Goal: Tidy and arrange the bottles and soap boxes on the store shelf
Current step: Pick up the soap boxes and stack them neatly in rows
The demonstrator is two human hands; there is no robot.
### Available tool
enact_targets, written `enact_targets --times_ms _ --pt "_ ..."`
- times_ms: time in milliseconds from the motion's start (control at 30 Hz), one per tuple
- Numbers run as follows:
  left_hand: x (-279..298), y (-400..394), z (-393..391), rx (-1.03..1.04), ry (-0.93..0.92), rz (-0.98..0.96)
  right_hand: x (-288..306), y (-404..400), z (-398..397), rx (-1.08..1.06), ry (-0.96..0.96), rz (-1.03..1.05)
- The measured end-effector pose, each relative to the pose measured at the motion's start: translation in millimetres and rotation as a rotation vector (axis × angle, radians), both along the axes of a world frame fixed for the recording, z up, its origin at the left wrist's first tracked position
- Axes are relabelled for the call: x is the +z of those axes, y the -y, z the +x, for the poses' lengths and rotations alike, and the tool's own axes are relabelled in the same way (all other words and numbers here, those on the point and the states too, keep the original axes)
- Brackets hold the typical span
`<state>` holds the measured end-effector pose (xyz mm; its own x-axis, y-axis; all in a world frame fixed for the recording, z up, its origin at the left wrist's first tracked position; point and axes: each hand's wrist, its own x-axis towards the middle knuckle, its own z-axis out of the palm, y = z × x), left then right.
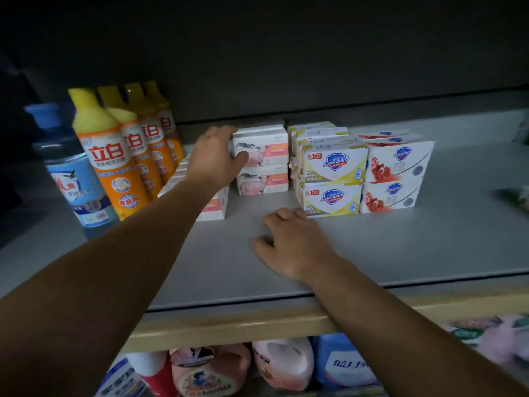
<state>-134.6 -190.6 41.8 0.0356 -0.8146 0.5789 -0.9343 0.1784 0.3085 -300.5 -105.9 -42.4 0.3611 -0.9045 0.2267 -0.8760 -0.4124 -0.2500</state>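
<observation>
- The left forearm crosses in front of a low row of pink-and-white soap boxes (pixel 213 206), so only their near end and a few top edges show.
- The far right edge holds a greenish blur (pixel 515 196) too smeared to identify; the bottles on the lower shelf (pixel 283 365) are cut off by the bottom edge.
- The grey shelf (pixel 400 247) sits in dim light with a dark back panel and a pale yellow front lip (pixel 229 325).
- At the left stand four orange dish-soap bottles (pixel 111 156) with yellow caps in a line running back, a blue bottle (pixel 71 179) just beside them.
- The left hand (pixel 214 159) grips the left end of the upper box in the two-high sheep-print soap stack (pixel 262 159), thumb on its front face, fingers over the top rear edge.
- Right of that stack, touching or nearly so, stand yellow Safeguard boxes (pixel 332 179), then red-print Safeguard boxes (pixel 395 173).
- The right hand (pixel 289 242) rests on the bare shelf near the yellow boxes, fingers loosely curled, holding nothing.
</observation>
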Motion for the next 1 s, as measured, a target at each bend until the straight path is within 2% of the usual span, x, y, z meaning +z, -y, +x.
enact_targets --times_ms 133,267,433,567,667,900,933,1000 --pt "-3 27 0 0.077 0.065 0.113 1 0 1 0.009 0.008 0.013" --pt "-7 36 -5 0.093 -0.010 0.039 2 1 1 0.004 0.021 0.023" --pt "-6 35 -11 0.039 -0.150 0.073 3 0 1 0.000 0.027 0.027" --pt "-3 25 -14 -0.003 -0.091 0.048 4 -2 0 0.004 0.022 0.035" --pt "-3 -2 -12 -0.071 -0.130 -0.039 5 -2 -1 0.006 0.014 0.037" --pt "-27 -92 27 -0.253 -0.425 0.065 10 -2 0 -0.015 0.059 0.053" --pt "-33 -100 33 -0.263 -0.512 0.088 11 -2 1 -0.012 0.101 0.051" --pt "-43 -114 43 -0.309 -0.830 0.142 15 -6 4 0.018 0.247 0.063"
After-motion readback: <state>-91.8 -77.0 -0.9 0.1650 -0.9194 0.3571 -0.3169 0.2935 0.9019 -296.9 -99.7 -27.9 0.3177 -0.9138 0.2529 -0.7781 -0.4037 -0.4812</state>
